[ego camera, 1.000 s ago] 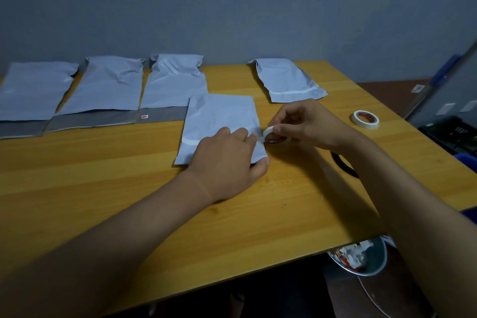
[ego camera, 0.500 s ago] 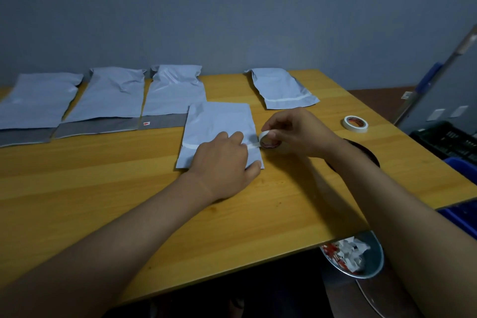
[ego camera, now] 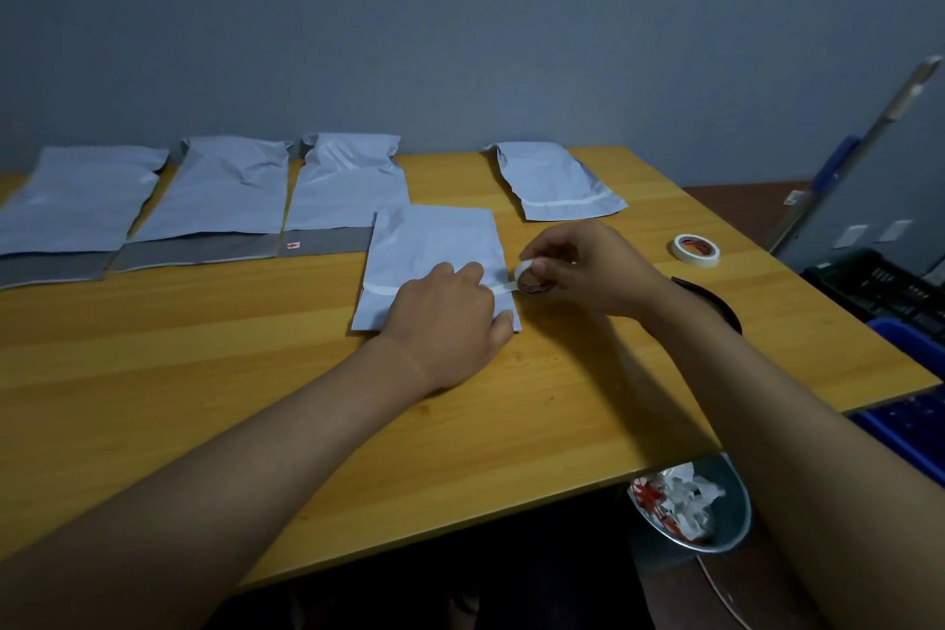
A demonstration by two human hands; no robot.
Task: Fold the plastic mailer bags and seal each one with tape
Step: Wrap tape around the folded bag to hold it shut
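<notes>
While the left hand (ego camera: 445,317) lies flat with straight fingers pressing on the folded mailer bag (ego camera: 434,266) at the centre of the frame, the right hand (ego camera: 588,269) pinches a small tape roll (ego camera: 532,277) between curled fingers and thumb, just off the bag's right edge. A short white strip of tape (ego camera: 503,288) runs from the roll to the left fingertips, lying across the bag's fold line. The bag rests on the wooden table (ego camera: 204,348), its upper left corner overlapping the grey flap of the nearest unfolded bag. Three unfolded mailer bags (ego camera: 220,194) lie side by side in the upper left of the frame, grey flaps toward the person. A sealed mailer bag (ego camera: 555,182) sits apart at upper centre right. A second tape roll (ego camera: 695,251) lies flat on the table at the right, well apart from the hands. Below the table's near right edge, a metal bin (ego camera: 736,522) holds crumpled white and red scraps.
</notes>
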